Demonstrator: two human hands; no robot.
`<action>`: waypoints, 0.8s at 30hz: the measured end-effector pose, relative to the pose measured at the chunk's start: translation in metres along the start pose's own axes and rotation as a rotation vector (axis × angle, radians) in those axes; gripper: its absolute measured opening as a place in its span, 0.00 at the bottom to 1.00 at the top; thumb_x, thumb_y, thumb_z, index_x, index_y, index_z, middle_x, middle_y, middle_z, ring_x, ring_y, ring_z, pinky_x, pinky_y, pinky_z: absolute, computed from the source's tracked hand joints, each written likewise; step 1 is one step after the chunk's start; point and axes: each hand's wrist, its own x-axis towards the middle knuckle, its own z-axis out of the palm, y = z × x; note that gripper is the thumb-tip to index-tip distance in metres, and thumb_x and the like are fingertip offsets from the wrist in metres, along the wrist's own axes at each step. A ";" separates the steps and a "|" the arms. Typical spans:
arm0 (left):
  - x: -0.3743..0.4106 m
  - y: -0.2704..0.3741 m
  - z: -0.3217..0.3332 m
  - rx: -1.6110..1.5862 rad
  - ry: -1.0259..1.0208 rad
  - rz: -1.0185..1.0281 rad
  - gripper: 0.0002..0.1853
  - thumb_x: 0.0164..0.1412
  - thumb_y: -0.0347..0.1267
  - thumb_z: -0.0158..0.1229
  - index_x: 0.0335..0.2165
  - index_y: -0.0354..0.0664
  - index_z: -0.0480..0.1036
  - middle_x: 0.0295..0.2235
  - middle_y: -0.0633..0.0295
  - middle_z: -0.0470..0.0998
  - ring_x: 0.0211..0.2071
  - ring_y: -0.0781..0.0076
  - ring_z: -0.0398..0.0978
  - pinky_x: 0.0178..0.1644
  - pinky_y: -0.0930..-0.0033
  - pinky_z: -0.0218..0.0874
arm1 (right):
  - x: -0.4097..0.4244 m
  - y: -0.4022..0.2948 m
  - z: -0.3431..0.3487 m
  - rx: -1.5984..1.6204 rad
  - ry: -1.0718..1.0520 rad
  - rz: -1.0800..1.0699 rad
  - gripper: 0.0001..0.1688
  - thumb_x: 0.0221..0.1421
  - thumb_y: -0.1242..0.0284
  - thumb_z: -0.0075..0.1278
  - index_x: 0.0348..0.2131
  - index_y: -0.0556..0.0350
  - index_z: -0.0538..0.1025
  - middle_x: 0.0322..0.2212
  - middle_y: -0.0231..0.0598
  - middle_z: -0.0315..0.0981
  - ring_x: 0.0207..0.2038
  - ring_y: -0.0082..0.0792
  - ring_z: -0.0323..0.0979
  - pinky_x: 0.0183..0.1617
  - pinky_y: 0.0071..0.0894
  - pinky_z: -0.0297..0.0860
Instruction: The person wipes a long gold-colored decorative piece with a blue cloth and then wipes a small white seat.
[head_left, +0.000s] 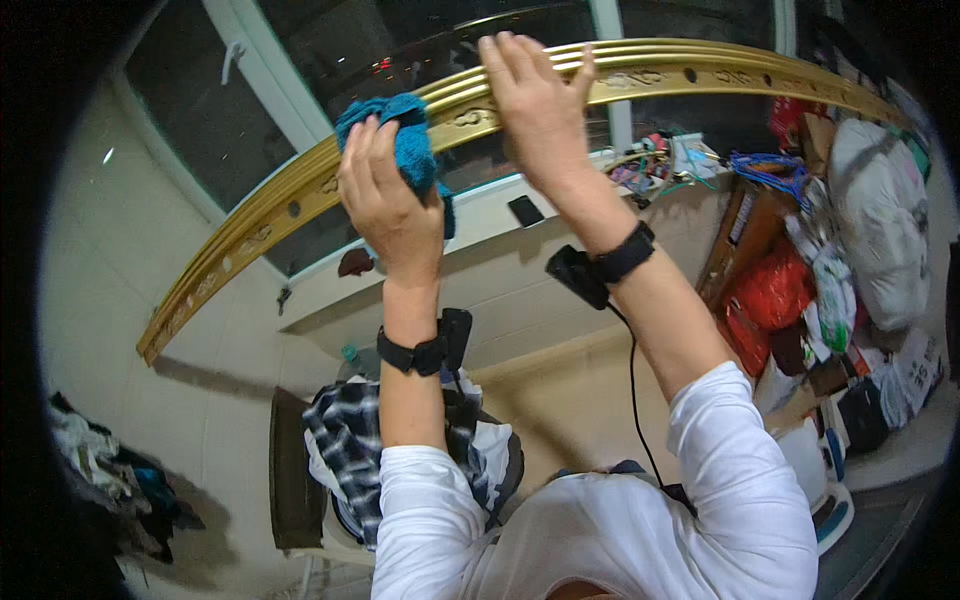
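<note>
A long gold-coloured ornate rail (652, 79), with scroll relief and dark round holes, stretches across the window and looks bowed in this view. My left hand (394, 206) presses a bunched blue terry cloth (414, 150) against its front and upper edge, left of the middle. To the right of the cloth, my right hand (541, 120) grips the rail, fingers over the top edge and thumb spread to the right. Its palm side is hidden. A black strap with a small device (454, 334) is around my left wrist; a similar strap (626, 251) is on my right.
Below the rail, the windowsill (484, 206) holds a black phone (526, 211) and a cluttered heap (664, 161). At right are a blue cable coil (769, 171), a white bag (874, 225) and a red plastic bag (772, 289). Plaid clothing (346, 450) lies piled at lower left.
</note>
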 end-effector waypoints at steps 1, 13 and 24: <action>0.000 0.004 0.000 0.013 -0.011 -0.005 0.28 0.43 0.21 0.61 0.47 0.43 0.65 0.49 0.53 0.68 0.53 0.52 0.62 0.57 0.55 0.51 | 0.002 -0.004 0.003 0.047 0.062 0.014 0.30 0.46 0.76 0.51 0.51 0.51 0.65 0.49 0.35 0.63 0.55 0.32 0.58 0.58 0.73 0.38; -0.017 0.022 0.000 -1.594 -0.076 -0.914 0.27 0.58 0.47 0.52 0.48 0.38 0.64 0.40 0.54 0.72 0.40 0.65 0.73 0.43 0.69 0.68 | -0.005 0.016 0.016 -0.011 0.088 -0.066 0.35 0.44 0.71 0.56 0.53 0.42 0.64 0.43 0.28 0.62 0.52 0.28 0.58 0.61 0.71 0.33; -0.045 0.007 0.002 -1.605 -0.358 -1.303 0.30 0.60 0.51 0.46 0.46 0.35 0.67 0.41 0.54 0.75 0.39 0.64 0.75 0.43 0.69 0.69 | -0.009 0.018 0.028 -0.103 -0.037 -0.130 0.38 0.47 0.73 0.53 0.57 0.33 0.58 0.50 0.29 0.59 0.57 0.30 0.54 0.60 0.72 0.29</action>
